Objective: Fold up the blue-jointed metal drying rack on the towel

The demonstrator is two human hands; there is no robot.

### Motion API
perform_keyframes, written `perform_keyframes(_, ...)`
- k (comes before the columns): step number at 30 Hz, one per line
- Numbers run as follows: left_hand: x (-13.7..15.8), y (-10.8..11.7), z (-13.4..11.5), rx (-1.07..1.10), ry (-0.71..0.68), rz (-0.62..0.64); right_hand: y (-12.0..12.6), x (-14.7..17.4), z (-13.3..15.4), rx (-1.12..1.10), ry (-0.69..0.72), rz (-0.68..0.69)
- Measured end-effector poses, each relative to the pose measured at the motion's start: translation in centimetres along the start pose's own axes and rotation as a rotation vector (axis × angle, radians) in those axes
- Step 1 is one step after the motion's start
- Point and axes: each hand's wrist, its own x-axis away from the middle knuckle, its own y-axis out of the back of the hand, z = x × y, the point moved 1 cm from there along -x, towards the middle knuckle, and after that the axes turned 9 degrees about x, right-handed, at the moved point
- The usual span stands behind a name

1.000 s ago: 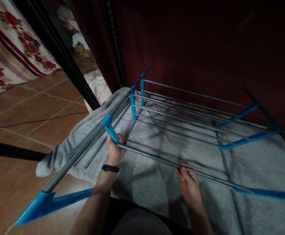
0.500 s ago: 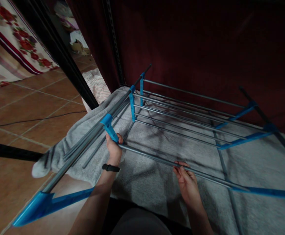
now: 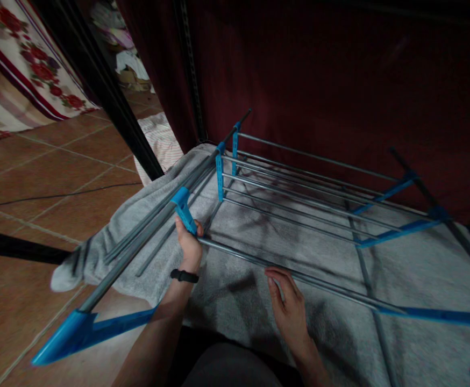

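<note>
A rack of grey metal tubes with blue plastic brackets lies across the bedding, like a clothes drying rack. My left hand [image 3: 189, 247], with a black band on its wrist, is closed round the lower part of a blue bracket [image 3: 185, 211] on the long left tube [image 3: 128, 253]. From that bracket a pair of thin rods [image 3: 239, 254] runs right to a long blue arm [image 3: 440, 316]. Just below these rods is my right hand [image 3: 289, 309], thumb and fingers apart, holding nothing. Its fingertips are close to the rods; whether they touch, I cannot tell.
Beneath the rack lies a grey fleece blanket [image 3: 235, 301]. Behind hangs a dark red curtain [image 3: 299, 80]. A black metal post [image 3: 109, 102] slants at the left, over brown floor tiles [image 3: 65, 172] with a thin cable [image 3: 77, 192]. Several more rods [image 3: 307, 185] join blue brackets farther back.
My right hand has let go of the rods and moved left and slightly down. My left hand keeps its hold on the bracket. The view has shifted slightly.
</note>
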Motion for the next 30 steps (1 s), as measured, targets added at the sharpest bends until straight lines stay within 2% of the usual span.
perform_keyframes(2,0.0,0.0,0.0,-0.003,0.002,-0.004,-0.9,-0.8,0.7,0.229,0.19,0.016)
perform_keyframes(4,-0.1,0.0,0.1,-0.006,0.006,-0.003,-2.1,-1.8,1.4,0.45,0.305,0.056)
perform_keyframes(8,0.0,0.3,0.1,-0.075,-0.003,-0.012,-3.7,-3.6,2.2,0.751,0.355,0.159)
perform_keyframes(11,0.5,0.8,-0.1,-0.256,-0.089,-0.021,-3.8,-4.4,2.2,0.808,0.359,0.236)
perform_keyframes(15,2.1,2.3,-0.5,-0.434,-0.271,-0.092,-3.5,-4.5,1.8,0.804,0.377,0.263)
perform_keyframes(19,4.7,4.7,-0.6,-0.485,-0.281,-0.153,-3.4,-4.4,1.4,0.799,0.379,0.273)
perform_keyframes(21,6.0,5.4,-0.6,-0.504,-0.189,-0.054,-3.4,-4.4,1.4,0.787,0.387,0.288)
perform_keyframes(24,7.4,5.3,-0.7,-0.503,-0.055,0.13,-3.3,-4.6,1.5,0.771,0.4,0.296)
perform_keyframes(26,7.9,4.9,-0.8,-0.502,-0.024,0.16,-3.1,-4.8,1.8,0.771,0.404,0.289)
perform_keyframes(28,8.2,4.6,-1.0,-0.579,-0.079,0.219,-2.9,-5.0,2.1,0.778,0.407,0.279)
perform_keyframes(30,8.3,4.4,-1.1,-0.782,-0.281,0.379,-2.8,-5.2,2.4,0.787,0.413,0.279)
